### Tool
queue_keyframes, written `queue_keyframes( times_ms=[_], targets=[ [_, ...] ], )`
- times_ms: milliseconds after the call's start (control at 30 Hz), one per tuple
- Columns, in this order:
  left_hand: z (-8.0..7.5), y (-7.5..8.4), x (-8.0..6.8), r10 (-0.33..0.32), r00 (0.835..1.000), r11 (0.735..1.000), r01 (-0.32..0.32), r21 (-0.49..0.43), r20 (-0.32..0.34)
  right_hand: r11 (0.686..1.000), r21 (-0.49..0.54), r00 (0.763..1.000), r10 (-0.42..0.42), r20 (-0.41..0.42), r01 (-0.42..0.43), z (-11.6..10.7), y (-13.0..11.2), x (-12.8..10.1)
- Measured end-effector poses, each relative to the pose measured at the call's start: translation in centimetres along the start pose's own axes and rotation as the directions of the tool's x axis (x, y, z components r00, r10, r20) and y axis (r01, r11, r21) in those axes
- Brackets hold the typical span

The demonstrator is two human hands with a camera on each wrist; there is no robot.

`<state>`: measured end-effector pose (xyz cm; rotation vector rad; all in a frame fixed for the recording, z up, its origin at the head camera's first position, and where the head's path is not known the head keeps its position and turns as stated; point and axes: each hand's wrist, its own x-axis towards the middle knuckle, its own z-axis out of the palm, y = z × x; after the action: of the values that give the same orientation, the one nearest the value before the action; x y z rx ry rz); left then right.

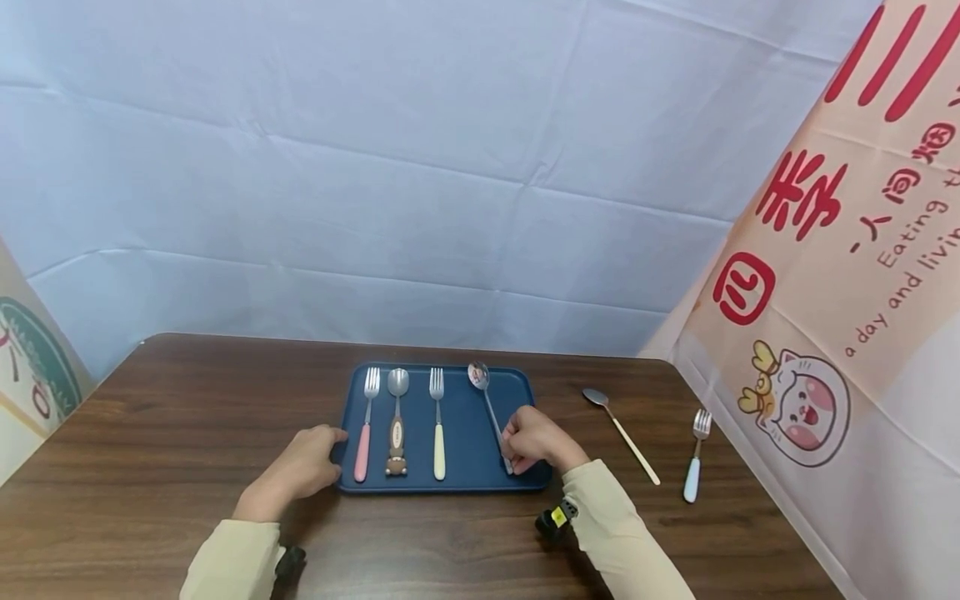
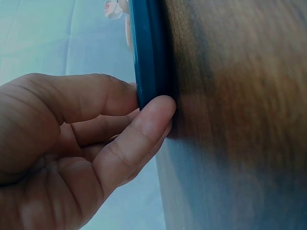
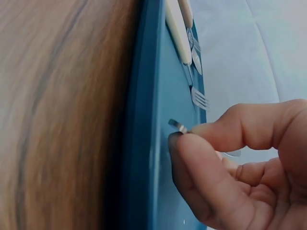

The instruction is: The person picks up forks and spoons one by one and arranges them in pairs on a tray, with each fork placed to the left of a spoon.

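A blue tray point(image 1: 468, 482) lies on the table with cutlery set out on it. At its left edge, my left hand point(image 1: 303, 462) grips the rim, fingers point(image 2: 144, 124) on both sides of it in the left wrist view. My right hand point(image 1: 536, 437) pinches the handle end of a silver spoon point(image 1: 491, 408), which slants over the tray's right part, bowl away from me. Left of that spoon lie a pink-handled fork point(image 1: 363, 450), a spoon with a brown bear handle point(image 1: 397, 429) and a fork with a cream handle point(image 1: 438, 450), all roughly parallel.
Right of the tray, a spoon with a cream handle point(image 1: 630, 442) and a fork with a pale blue handle point(image 1: 692, 479) lie on the wooden table point(image 1: 187, 417). A white cloth point(image 1: 337, 208) hangs behind the table, and a printed cloth point(image 1: 817, 275) on the right.
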<state>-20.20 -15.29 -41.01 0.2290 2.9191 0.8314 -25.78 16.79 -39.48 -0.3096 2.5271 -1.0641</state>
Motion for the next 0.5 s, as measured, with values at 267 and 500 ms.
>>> queue_keyframes(
  times_ms=[267,500],
  targets=[
    [0.1,0.1,0.1,-0.006,1.000,1.000,0.006,0.003,0.012,0.998,0.051,0.999,0.024,0.024,-0.025,0.5,-0.7,0.7],
    [0.0,0.1,0.1,-0.009,1.000,1.000,0.009,0.006,0.016,0.997,0.061,0.999,0.045,0.027,-0.047,0.9,-1.1,1.2]
  ],
)
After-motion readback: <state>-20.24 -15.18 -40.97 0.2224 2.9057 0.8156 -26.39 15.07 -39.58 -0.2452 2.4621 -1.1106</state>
